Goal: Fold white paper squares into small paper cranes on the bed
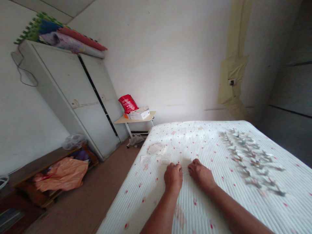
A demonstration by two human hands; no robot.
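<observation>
1. Grip state: my left hand point(173, 178) and my right hand point(201, 174) rest on the white red-flecked ribbed mattress point(195, 214), fingers curled downward. I cannot tell whether either hand is pinching anything or only touching it.
2. Item in hand: a small paper slip point(185, 169) lies on the mattress between my hands, just beside the fingertips of both.
3. Completed layout: small silvery pieces point(248, 159) lie in rough, closely spaced rows across the mattress's right side, well apart from my right hand. They are too blurred to identify.
4. Outstanding material: two flat paper notes point(156, 159) and a loose paper heap point(156, 149) lie ahead of my hands, outside those rows.
5. Surroundings: beyond the mattress stand a grey metal wardrobe point(73, 100) and a small side table point(134, 119) bearing a red bag point(128, 104) and a white box point(140, 114).
</observation>
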